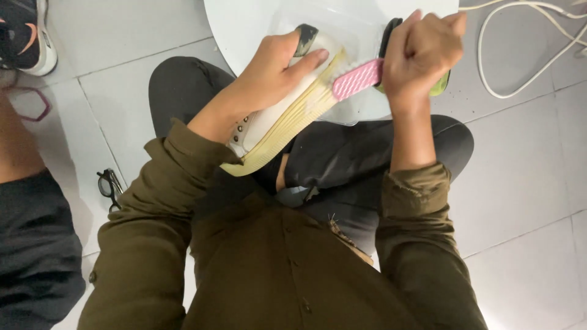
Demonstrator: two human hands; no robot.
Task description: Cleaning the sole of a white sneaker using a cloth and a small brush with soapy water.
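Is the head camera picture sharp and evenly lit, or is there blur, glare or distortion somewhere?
Head view: lighting is soft and even, with only faint shadows on the floor tiles; the white basin looks bright and nearly washed out; the right hand and pink brush are slightly soft; the left hand and shoe look sharper; tile lines bend slightly toward the edges.

Hidden and cut-off parts around the shoe and brush

The right hand [422, 55] wraps the brush [356, 79] so its handle is hidden; only the pink bristle head shows. The left hand [275, 70] covers much of the shoe [278, 125], and the toe sits behind both hands. The white basin [244, 30] is cut off by the top edge. The glasses [110, 186] at lower left are partly hidden behind the olive sleeve. At the upper left edge, another sneaker [24, 36] is cropped.
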